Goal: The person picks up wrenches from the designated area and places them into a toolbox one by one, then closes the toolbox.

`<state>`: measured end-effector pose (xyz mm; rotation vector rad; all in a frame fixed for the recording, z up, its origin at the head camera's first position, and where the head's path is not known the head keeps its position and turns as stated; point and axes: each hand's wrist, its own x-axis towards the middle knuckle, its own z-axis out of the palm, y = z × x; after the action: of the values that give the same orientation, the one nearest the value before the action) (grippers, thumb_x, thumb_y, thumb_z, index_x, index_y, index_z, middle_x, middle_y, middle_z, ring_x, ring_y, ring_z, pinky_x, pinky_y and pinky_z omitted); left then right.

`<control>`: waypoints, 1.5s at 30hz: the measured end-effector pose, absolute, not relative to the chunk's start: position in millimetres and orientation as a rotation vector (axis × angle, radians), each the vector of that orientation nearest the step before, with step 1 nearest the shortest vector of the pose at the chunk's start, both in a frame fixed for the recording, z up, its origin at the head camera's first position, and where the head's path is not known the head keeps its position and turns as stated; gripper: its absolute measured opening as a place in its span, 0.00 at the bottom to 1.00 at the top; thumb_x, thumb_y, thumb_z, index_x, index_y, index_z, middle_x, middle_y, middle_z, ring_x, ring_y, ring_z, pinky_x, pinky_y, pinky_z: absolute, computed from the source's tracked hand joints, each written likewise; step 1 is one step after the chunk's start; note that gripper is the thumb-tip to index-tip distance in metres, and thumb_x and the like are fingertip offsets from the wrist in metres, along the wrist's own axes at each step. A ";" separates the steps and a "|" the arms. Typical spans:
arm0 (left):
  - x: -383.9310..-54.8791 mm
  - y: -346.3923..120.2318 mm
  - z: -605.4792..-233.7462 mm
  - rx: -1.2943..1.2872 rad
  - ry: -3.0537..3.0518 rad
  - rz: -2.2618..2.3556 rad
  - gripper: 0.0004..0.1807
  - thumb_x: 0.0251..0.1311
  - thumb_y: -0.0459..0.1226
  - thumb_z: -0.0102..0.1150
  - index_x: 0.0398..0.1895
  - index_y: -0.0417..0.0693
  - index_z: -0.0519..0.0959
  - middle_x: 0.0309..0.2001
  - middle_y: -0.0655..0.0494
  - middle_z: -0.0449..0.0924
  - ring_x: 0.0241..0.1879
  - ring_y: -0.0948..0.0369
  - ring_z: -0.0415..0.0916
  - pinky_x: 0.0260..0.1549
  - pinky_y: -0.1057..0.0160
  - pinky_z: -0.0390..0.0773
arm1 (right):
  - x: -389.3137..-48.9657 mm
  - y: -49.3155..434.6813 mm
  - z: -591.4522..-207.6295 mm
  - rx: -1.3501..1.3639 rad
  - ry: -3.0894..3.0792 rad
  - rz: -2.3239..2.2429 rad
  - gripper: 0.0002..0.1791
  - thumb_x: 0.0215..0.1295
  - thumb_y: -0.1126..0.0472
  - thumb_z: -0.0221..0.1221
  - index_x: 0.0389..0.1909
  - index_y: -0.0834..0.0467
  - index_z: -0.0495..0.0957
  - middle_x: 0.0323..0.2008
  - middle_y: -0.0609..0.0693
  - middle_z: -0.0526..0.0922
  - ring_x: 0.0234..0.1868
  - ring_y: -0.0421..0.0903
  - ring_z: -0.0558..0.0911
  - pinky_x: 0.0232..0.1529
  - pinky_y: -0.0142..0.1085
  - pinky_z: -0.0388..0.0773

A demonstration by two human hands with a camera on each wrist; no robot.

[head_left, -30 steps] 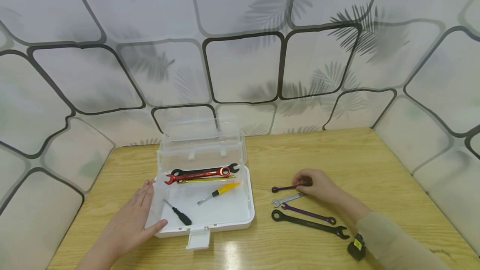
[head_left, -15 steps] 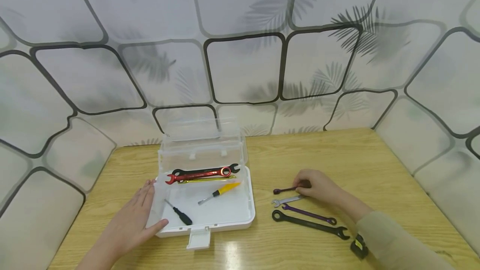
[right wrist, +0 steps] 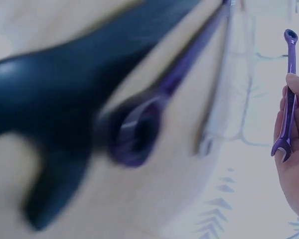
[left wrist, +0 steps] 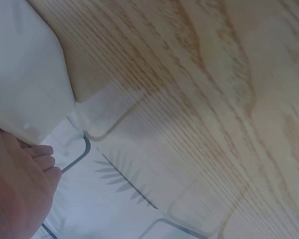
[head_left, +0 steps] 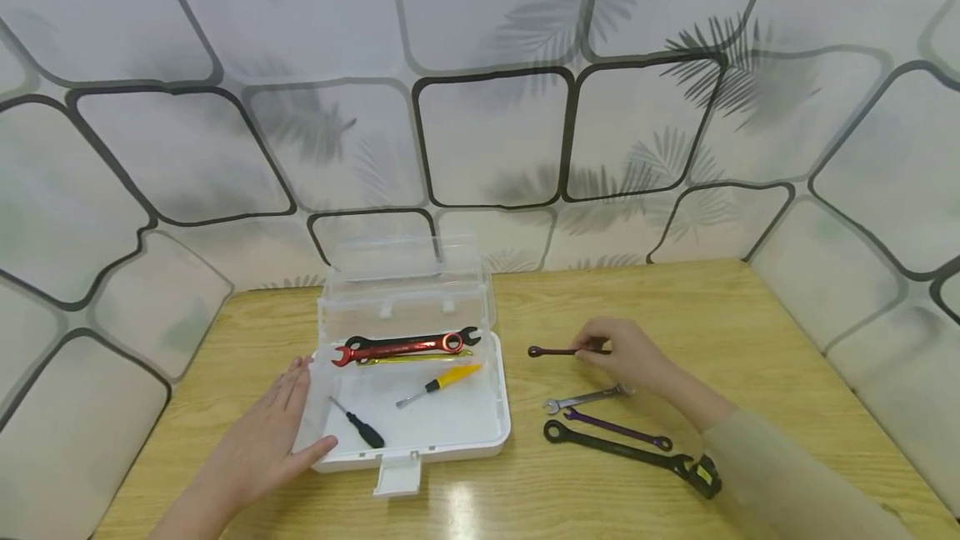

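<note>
Right hand (head_left: 626, 352) is pinching the purple wrench (head_left: 555, 352) between thumb and fingers; long axis is running crosswise, ring end pointing toward the left hand (head_left: 258, 427), open toolbox (head_left: 442, 423) sitting between the hands. Right forearm is reaching forward and inward, silver wrench (head_left: 588, 397) lying just bodyward of that hand. Left fingers are extending straight along the toolbox's outer side, unclenched.
</note>
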<state>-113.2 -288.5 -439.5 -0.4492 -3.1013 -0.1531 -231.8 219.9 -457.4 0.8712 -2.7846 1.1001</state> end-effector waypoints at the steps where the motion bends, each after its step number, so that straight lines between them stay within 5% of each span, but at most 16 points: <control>1: -113.6 -288.5 -439.1 -0.452 -3.099 -0.152 0.60 0.66 0.67 0.60 0.78 0.22 0.58 0.82 0.28 0.55 0.80 0.33 0.58 0.76 0.34 0.67 | -233.0 217.0 -454.3 0.875 -2.774 1.099 0.06 0.66 0.69 0.70 0.37 0.54 0.89 0.33 0.43 0.88 0.34 0.32 0.82 0.37 0.30 0.85; 22: -112.8 -288.4 -438.0 -0.464 -3.091 -0.126 0.60 0.65 0.68 0.60 0.78 0.23 0.59 0.82 0.29 0.55 0.80 0.34 0.58 0.76 0.35 0.67 | -249.1 144.9 -397.6 1.091 -2.566 1.100 0.05 0.65 0.68 0.71 0.38 0.56 0.90 0.34 0.47 0.89 0.33 0.36 0.82 0.36 0.34 0.84; 45: -113.5 -288.4 -438.7 -0.451 -3.106 -0.162 0.61 0.66 0.67 0.59 0.78 0.22 0.57 0.82 0.29 0.54 0.80 0.33 0.57 0.76 0.34 0.66 | -256.2 56.5 -374.8 1.186 -2.518 1.011 0.03 0.67 0.65 0.71 0.40 0.57 0.91 0.38 0.49 0.90 0.38 0.42 0.86 0.41 0.25 0.84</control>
<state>-113.5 -288.4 -438.7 -0.4507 -3.1063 -0.1621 -256.2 56.5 -374.8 1.1864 -2.5177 1.0114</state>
